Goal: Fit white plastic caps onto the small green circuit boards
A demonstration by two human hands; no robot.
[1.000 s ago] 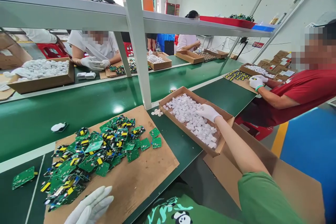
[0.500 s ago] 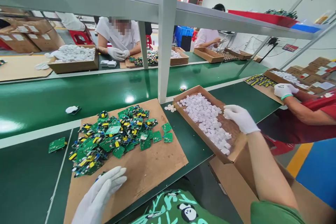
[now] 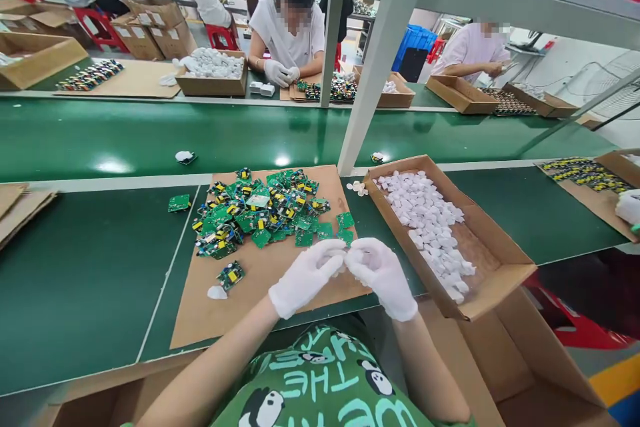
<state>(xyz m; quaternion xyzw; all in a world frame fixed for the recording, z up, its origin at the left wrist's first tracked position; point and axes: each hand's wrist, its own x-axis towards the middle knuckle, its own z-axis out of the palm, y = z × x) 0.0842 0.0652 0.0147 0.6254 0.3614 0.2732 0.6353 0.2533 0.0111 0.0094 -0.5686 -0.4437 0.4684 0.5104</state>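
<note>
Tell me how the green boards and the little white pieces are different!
The green boards have yellow, black and blue bits on them, but the white pieces look plain. The green boards lie on flat cardboard, while the white pieces sit inside a box. Both are in messy heaps.

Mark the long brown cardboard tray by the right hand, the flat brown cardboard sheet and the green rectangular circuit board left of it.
Long cardboard tray (image 3: pixel 473 243), head view, bare floor.
Flat cardboard sheet (image 3: pixel 269 267), head view, bare surface.
Green circuit board (image 3: pixel 179 203), head view, centre.
</note>
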